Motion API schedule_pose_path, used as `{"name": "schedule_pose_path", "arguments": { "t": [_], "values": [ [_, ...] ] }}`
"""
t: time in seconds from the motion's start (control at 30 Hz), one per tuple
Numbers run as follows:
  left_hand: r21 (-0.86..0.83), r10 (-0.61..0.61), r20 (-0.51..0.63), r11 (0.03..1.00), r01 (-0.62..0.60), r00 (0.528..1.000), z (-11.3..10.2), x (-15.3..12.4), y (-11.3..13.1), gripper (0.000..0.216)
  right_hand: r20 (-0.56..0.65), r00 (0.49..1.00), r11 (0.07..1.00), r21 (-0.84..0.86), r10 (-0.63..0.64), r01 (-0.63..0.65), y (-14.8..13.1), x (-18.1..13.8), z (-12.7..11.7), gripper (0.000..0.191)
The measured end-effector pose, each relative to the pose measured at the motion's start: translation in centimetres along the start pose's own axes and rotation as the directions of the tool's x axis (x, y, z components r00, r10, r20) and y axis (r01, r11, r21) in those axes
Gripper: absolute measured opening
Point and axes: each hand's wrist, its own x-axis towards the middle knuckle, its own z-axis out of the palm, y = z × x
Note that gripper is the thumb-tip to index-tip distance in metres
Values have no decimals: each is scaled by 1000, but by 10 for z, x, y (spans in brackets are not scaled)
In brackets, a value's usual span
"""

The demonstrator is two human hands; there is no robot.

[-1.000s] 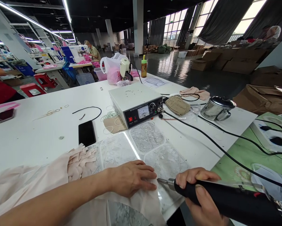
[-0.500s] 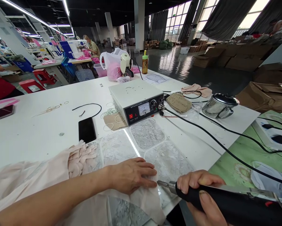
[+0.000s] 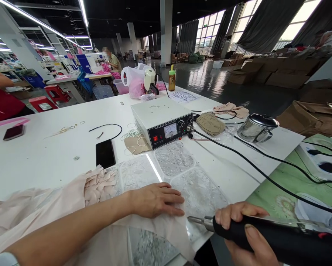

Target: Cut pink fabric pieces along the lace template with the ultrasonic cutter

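My left hand (image 3: 154, 201) lies flat on thin pale pink fabric (image 3: 57, 199), fingers stretched out and slightly apart. Beneath the fabric are clear-topped, grey marble-patterned mats (image 3: 182, 159). In my right hand (image 3: 235, 214) is a black-handled ultrasonic hand tool (image 3: 282, 236), fingers and thumb wrapped round its grip. Its narrow metal tip points left, a short gap from my left fingertips, near the fabric's right edge; whether it touches the surface I cannot tell. Layered frills (image 3: 101, 184) are bunched on the fabric left of my hand.
A control box (image 3: 170, 131) with a dial stands behind the mats, a black cable (image 3: 232, 149) running from it. A phone (image 3: 105, 153), cardboard patterns (image 3: 210, 123), a metal mug (image 3: 257, 127) and a bottle (image 3: 171, 79) are on the table (image 3: 52, 155). A power strip (image 3: 312, 159) lies right.
The tool in my right hand has shifted slightly right, widening the gap between its tip and my left fingers. My left hand stays almost still. The view has moved a little.
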Motion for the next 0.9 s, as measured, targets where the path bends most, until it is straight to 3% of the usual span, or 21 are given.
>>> {"name": "schedule_pose_path", "arguments": {
  "t": [0.27,0.6,0.9],
  "values": [
    [88,-51,87,995,44,995,-9,3,-8,41,-44,999,997,71,19,-16,5,-4,-6,14],
    [20,-139,-199,989,146,970,2,3,39,36,-46,998,989,143,45,-38,8,-1,-8,12],
    [40,-203,-188,976,214,961,12,1,52,32,-3,997,980,186,78,-76,10,-1,-9,12]
  ]
}}
